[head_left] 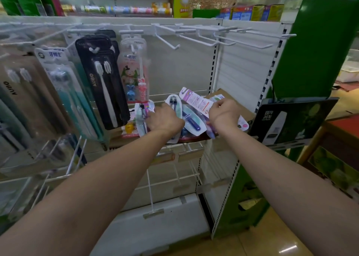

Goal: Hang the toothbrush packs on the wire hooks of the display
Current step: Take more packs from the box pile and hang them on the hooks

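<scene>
Reaching into a heap of toothbrush packs (191, 118) on the cardboard shelf (221, 94), the right hand (223, 111) pinches a purple-backed pack (196, 99) that slants up and away to its left. The left hand (165, 118) lies knuckles-up on the heap beside it, fingers buried among the packs, so whether it grips one cannot be told. Above both hands, bare wire hooks (223, 40) jut out; left of them hangs a black pack (101, 81).
</scene>
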Available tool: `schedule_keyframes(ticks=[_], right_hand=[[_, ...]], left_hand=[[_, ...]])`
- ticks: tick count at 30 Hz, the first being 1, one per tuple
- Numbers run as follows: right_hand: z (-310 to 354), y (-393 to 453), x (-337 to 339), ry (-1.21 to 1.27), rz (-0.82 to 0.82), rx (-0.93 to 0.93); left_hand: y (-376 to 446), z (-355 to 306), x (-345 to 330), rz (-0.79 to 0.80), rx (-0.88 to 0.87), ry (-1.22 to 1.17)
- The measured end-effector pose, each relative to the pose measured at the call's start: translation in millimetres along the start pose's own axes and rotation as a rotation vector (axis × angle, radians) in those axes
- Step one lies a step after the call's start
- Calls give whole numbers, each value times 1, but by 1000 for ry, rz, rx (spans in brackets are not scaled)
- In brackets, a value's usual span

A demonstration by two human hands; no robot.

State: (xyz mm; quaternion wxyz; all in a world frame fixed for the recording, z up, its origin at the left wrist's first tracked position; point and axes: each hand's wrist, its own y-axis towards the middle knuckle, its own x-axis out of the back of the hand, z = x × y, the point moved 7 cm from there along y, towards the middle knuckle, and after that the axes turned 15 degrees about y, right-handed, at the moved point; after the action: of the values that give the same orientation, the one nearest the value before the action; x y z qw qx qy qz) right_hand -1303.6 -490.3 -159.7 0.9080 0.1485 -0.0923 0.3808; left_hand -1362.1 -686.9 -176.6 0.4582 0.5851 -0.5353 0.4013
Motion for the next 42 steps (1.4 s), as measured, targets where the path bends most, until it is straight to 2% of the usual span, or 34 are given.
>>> schedule_keyframes(ticks=[3,7,11,16,19,21,23,25,31,34,42], right_hand=[[-6,-1,1,155,30,-135],[-10,-12,-10,345,156,-377],[-6,-17,-5,352,150,-373],[2,-31,-3,553,212,-545],[9,-33,0,615,288,-437],[13,-35,-4,624,394,-356],[16,-44,-9,589,528,-331],[16,-53,-9,588,594,-340],[7,-71,-5,669,685,-361],[5,-85,-4,677,664,-309],[4,-131,-18,712,617,-218]], left_hand=[[-2,-3,4,-65,-40,-28],[-2,-5,5,-78,-59,-147],[-3,-3,14,-62,14,-259],[-6,-4,31,-68,98,-417],[-9,-9,36,-80,104,-520],[-16,-14,41,-100,94,-551],[-24,-20,45,-105,73,-562],[-32,-24,47,-102,59,-585],[-63,-18,53,-119,-9,-681],[-83,-8,52,-116,-13,-724],[-133,47,54,-217,131,-865]])
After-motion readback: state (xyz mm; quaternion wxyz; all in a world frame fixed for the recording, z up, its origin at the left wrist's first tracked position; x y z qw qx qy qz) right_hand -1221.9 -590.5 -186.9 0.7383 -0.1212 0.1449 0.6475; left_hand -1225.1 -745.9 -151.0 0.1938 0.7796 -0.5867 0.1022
